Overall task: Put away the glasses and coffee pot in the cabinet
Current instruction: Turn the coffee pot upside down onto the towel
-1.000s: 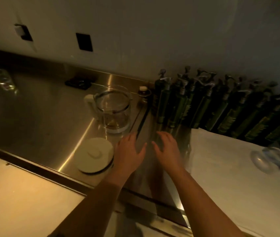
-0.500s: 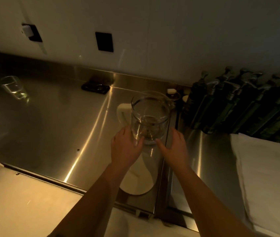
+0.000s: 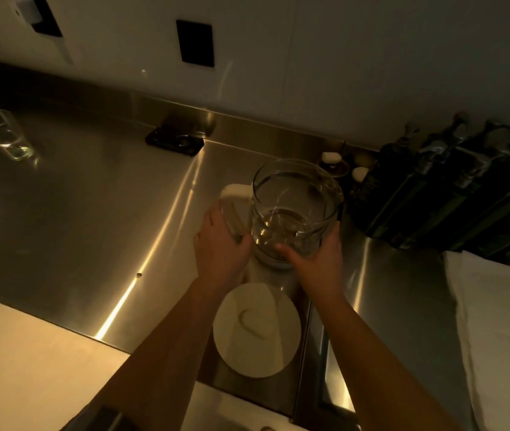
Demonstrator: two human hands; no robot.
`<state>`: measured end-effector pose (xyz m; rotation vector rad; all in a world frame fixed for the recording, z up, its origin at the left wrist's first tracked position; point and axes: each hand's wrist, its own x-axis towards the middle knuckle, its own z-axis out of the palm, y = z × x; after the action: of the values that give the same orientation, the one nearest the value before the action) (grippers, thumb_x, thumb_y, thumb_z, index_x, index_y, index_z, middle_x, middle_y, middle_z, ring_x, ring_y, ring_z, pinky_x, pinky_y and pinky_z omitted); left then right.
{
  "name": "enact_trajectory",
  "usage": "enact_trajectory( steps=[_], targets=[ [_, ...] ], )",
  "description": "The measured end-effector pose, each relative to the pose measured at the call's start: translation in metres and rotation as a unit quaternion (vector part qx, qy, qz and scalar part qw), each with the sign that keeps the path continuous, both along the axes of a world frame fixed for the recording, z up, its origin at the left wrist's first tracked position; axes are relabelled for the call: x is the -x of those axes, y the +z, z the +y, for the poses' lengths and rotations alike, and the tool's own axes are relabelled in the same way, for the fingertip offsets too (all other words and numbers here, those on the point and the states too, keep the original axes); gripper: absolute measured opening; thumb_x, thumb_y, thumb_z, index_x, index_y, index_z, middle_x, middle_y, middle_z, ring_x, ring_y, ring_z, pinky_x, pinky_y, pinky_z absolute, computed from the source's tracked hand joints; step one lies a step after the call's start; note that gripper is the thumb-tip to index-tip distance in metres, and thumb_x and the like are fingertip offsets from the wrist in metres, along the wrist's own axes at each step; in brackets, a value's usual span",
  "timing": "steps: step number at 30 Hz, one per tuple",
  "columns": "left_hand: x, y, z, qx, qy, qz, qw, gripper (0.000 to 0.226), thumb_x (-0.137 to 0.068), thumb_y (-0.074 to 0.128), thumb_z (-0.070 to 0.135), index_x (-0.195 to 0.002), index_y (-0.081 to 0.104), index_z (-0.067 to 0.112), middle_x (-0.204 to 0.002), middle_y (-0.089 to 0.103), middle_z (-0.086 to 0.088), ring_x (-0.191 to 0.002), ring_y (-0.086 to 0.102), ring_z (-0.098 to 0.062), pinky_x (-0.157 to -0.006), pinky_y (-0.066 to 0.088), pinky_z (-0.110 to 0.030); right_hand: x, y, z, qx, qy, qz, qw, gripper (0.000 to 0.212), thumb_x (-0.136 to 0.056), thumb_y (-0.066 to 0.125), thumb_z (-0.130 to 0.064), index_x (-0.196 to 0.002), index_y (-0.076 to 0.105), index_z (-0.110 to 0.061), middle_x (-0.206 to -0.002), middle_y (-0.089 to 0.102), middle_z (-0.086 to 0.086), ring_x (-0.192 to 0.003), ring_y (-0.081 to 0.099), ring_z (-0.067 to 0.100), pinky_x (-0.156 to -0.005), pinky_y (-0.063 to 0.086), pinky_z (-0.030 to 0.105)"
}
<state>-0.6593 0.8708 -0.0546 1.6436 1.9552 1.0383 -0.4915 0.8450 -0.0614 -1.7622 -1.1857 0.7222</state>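
Observation:
A clear glass coffee pot [image 3: 294,194] with a white handle stands upright on the steel counter [image 3: 92,213], lid off. My left hand [image 3: 219,244] is wrapped around the white handle on the pot's left side. My right hand [image 3: 316,259] presses against the pot's lower right wall, thumb across the front of the glass. The pot's round white lid [image 3: 257,329] lies flat on the counter just in front of it, between my forearms. A clear drinking glass [image 3: 2,135] stands alone at the far left of the counter.
A row of dark pump bottles [image 3: 452,188] lines the wall at the right. A white cloth [image 3: 502,321] covers the counter's right end. A small black tray [image 3: 174,141] and two small white-capped items [image 3: 331,158] sit by the backsplash. Wall outlets [image 3: 194,43] are above.
Both hands have moved forward from the counter's front to the coffee pot and closed on it, left on the handle, right on the glass. My view has shifted left and closer.

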Motion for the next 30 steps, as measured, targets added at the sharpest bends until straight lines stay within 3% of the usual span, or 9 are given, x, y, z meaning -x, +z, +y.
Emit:
enact_trajectory(
  steps=[5, 10, 14, 20, 25, 30],
  targets=[
    [-0.003, 0.0, 0.024, 0.032, 0.001, -0.03, 0.999, 0.084, -0.082, 0.069, 0.03, -0.15, 0.022, 0.014, -0.144, 0.045, -0.011, -0.126, 0.048, -0.031, -0.104, 0.04, -0.044, 0.001, -0.003, 0.009, -0.035, 0.003, 0.037, 0.999, 0.128, -0.047, 0.09, -0.045, -0.15, 0.017, -0.027, -0.151, 0.035, -0.003, -0.136, 0.035, 0.011, -0.113, 0.034, 0.039],
    [-0.008, 0.001, 0.044, 0.03, 0.02, -0.078, 0.996, 0.061, -0.086, 0.062, 0.02, -0.139, 0.034, 0.014, -0.127, 0.057, -0.011, -0.112, 0.058, -0.03, -0.09, 0.047, -0.039, 0.004, -0.009, 0.012, -0.04, 0.006, 0.059, 0.997, 0.129, -0.044, 0.088, -0.05, -0.15, 0.015, -0.032, -0.149, 0.037, -0.007, -0.134, 0.039, 0.009, -0.111, 0.037, 0.04],
    [-0.01, 0.004, 0.047, 0.018, 0.054, -0.079, 0.995, 0.034, -0.093, 0.049, 0.01, -0.127, 0.044, 0.01, -0.115, 0.061, -0.016, -0.104, 0.059, -0.034, -0.082, 0.045, -0.038, 0.003, -0.008, 0.01, -0.05, 0.012, 0.085, 0.995, 0.125, -0.047, 0.09, -0.043, -0.148, 0.018, -0.031, -0.146, 0.042, -0.007, -0.131, 0.044, 0.009, -0.109, 0.04, 0.039],
    [-0.021, 0.024, 0.039, -0.034, 0.032, -0.057, 0.997, 0.034, -0.093, 0.051, 0.01, -0.127, 0.048, 0.011, -0.112, 0.062, -0.013, -0.102, 0.058, -0.032, -0.078, 0.041, -0.034, -0.011, 0.001, -0.001, -0.068, 0.007, 0.134, 0.989, 0.111, -0.054, 0.092, -0.024, -0.145, 0.028, -0.028, -0.133, 0.055, -0.01, -0.118, 0.055, 0.003, -0.1, 0.047, 0.029],
    [-0.044, 0.048, 0.03, -0.089, -0.014, -0.059, 0.994, 0.037, -0.09, 0.055, 0.008, -0.126, 0.051, 0.011, -0.113, 0.06, -0.012, -0.102, 0.057, -0.027, -0.079, 0.038, -0.029, -0.032, 0.018, -0.019, -0.076, -0.023, 0.133, 0.988, 0.102, -0.056, 0.091, -0.028, -0.141, 0.035, -0.028, -0.128, 0.058, -0.013, -0.111, 0.057, -0.002, -0.099, 0.049, 0.034],
    [-0.081, 0.063, 0.013, -0.107, -0.077, -0.075, 0.988, 0.034, -0.09, 0.058, 0.013, -0.124, 0.051, 0.015, -0.115, 0.057, -0.007, -0.103, 0.054, -0.019, -0.077, 0.038, -0.026, -0.065, 0.034, -0.056, -0.069, -0.039, 0.138, 0.987, 0.094, -0.056, 0.085, -0.042, -0.137, 0.038, -0.029, -0.124, 0.057, -0.017, -0.109, 0.055, -0.003, -0.09, 0.046, 0.021]
  ],
)
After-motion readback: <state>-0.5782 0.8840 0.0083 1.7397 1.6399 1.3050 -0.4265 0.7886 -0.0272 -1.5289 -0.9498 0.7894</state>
